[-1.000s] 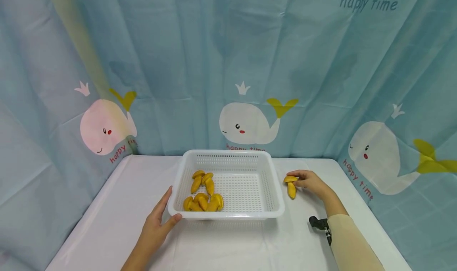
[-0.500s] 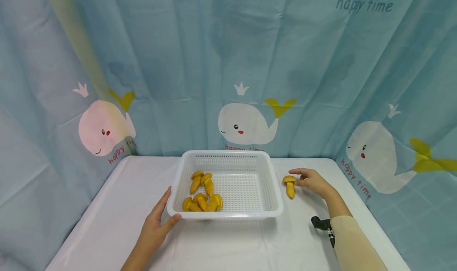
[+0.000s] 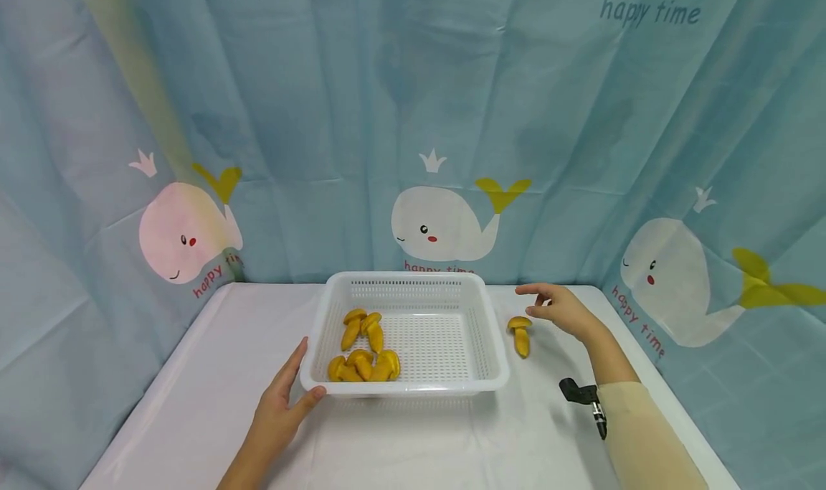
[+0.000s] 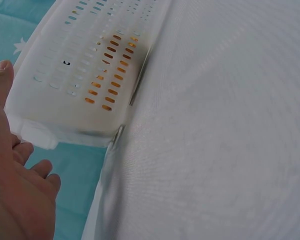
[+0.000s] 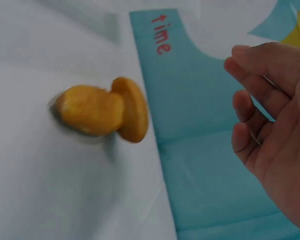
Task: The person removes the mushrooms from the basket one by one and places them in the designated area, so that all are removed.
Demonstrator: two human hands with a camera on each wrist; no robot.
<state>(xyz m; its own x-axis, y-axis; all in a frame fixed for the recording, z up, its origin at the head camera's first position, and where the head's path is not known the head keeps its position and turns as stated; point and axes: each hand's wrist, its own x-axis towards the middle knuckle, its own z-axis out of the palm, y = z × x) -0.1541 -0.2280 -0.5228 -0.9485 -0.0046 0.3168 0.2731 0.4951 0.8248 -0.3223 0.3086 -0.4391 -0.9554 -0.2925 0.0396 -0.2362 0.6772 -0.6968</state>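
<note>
On the white table, right of a white plastic basket [image 3: 419, 388], lies a yellow mushroom [image 3: 521, 341] with its cap pointing away from me. My right hand [image 3: 564, 312] hovers just beyond it to the right, thumb and fingers apart from it and loosely bent. The right wrist view shows a gap between that hand [image 5: 285, 115] and the mushroom [image 5: 92, 110]. At the basket's near left corner, my left hand [image 3: 276, 407] touches the rim with spread, nearly straight thumb and index finger. Several more yellow mushrooms [image 3: 361, 364] lie in the basket's left half.
A black device [image 3: 581, 393] is attached near my right sleeve [image 3: 645, 432]. Behind the table hangs a blue curtain [image 3: 335, 224] printed with whales, close to the basket's far side. White cloth [image 3: 387, 447] covers the table in front of the basket.
My right hand has let go of the mushroom, which stays on the table. The hand has then lifted and moved away from it, farther back. The left hand and basket have not moved.
</note>
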